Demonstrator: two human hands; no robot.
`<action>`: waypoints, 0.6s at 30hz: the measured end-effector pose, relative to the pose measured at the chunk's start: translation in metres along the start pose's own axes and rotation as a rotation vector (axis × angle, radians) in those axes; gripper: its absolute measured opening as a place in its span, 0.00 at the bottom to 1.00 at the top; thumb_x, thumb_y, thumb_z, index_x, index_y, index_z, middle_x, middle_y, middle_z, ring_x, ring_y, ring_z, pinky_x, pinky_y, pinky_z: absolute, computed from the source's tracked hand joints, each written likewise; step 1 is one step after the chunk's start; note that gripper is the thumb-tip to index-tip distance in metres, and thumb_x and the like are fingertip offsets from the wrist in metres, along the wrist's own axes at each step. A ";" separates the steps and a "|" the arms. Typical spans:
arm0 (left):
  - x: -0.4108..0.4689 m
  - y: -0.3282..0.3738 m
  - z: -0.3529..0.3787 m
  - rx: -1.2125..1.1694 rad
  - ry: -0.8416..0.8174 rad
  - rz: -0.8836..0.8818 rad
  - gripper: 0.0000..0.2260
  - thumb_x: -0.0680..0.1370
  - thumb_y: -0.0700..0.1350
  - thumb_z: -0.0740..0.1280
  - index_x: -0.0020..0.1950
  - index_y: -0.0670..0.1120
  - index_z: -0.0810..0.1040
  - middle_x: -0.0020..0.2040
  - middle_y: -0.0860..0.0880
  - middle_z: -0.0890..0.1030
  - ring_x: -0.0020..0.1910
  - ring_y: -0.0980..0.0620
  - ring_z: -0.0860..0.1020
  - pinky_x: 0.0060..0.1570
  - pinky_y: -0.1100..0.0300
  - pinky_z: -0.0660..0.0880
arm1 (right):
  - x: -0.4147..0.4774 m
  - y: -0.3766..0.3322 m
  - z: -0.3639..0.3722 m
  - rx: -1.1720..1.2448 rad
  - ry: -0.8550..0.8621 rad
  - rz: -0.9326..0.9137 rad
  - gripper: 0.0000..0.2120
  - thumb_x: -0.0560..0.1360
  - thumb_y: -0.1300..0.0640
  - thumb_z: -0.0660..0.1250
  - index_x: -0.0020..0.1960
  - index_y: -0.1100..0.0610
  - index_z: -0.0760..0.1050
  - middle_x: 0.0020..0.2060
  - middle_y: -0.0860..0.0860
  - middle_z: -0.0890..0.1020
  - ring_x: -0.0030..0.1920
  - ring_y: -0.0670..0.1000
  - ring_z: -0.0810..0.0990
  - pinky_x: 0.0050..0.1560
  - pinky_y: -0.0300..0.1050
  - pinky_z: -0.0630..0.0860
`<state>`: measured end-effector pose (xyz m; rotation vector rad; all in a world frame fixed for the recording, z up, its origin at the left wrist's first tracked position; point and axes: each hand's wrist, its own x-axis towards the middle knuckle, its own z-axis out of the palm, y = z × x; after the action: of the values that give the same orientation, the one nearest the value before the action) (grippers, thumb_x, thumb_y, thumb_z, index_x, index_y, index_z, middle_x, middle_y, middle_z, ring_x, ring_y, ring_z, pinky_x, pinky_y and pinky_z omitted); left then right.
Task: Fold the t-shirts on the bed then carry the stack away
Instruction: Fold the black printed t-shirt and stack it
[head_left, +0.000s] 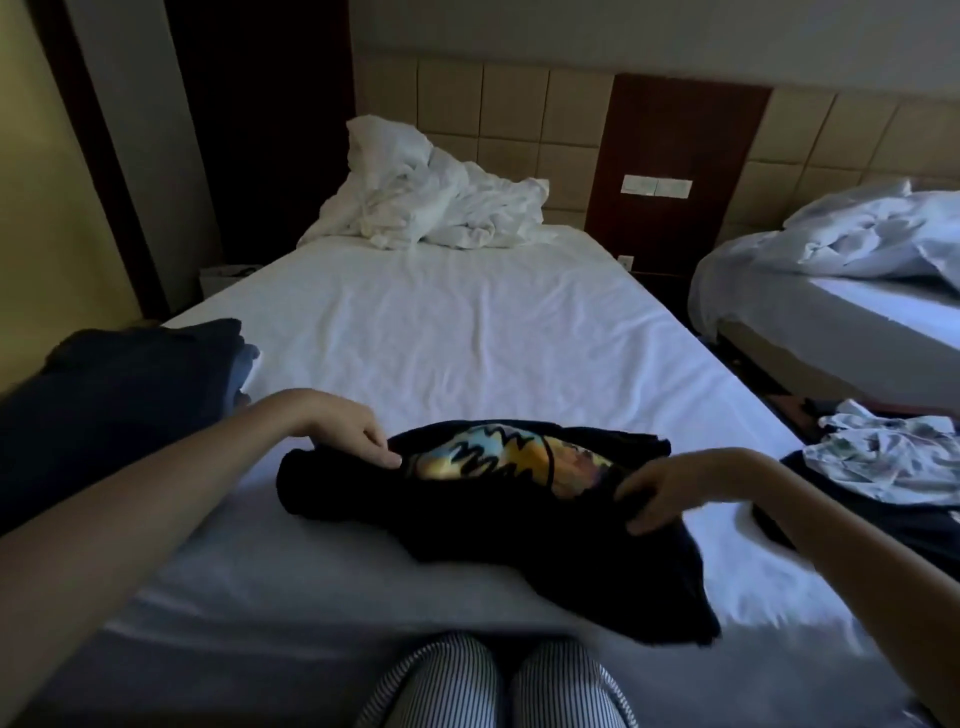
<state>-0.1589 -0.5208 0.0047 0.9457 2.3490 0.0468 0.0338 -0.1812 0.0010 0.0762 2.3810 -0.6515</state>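
A black t-shirt (498, 519) with a yellow, blue and black print (519, 457) lies bunched and partly folded across the near end of the white bed (441, 322), one end trailing toward 5 o'clock. At its 10 o'clock sits a stack (130, 384) of folded dark shirts. At its 3 o'clock a crumpled white patterned shirt (883, 457) lies on a dark garment (857, 525).

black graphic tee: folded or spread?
Mid-fold: black tee bunched around its print, a loose end trailing; left hand and right hand grip its ends.

Crumpled white duvet (431, 202) far beyond left hand (358, 434). Second bed (857, 312) beyond right hand (662, 493), well apart. Switch plate (657, 186) on dark wall panel (680, 124). Striped trousers (498, 686) below, between both.
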 end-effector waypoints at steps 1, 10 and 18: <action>0.003 0.005 0.005 0.004 -0.001 0.004 0.15 0.76 0.63 0.60 0.39 0.56 0.79 0.34 0.58 0.77 0.33 0.58 0.74 0.39 0.63 0.70 | 0.001 0.001 0.008 -0.060 -0.099 0.022 0.12 0.73 0.48 0.69 0.55 0.48 0.75 0.46 0.45 0.80 0.44 0.40 0.78 0.49 0.39 0.74; 0.079 0.091 0.027 -0.329 0.398 0.240 0.23 0.79 0.54 0.62 0.72 0.48 0.65 0.73 0.48 0.66 0.71 0.48 0.64 0.66 0.56 0.64 | 0.037 -0.009 0.034 0.105 0.875 -0.022 0.28 0.71 0.35 0.65 0.64 0.50 0.72 0.57 0.52 0.76 0.59 0.55 0.75 0.56 0.52 0.73; 0.075 0.098 0.060 -0.123 0.051 0.274 0.27 0.74 0.64 0.63 0.69 0.51 0.69 0.67 0.49 0.70 0.65 0.49 0.70 0.59 0.58 0.68 | -0.003 0.008 0.110 -0.155 0.581 -0.075 0.26 0.67 0.27 0.59 0.38 0.51 0.72 0.32 0.44 0.73 0.40 0.42 0.74 0.40 0.42 0.68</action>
<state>-0.1077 -0.4103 -0.0597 1.2094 2.2169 0.3244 0.1029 -0.2259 -0.0732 0.1234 2.9992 -0.5249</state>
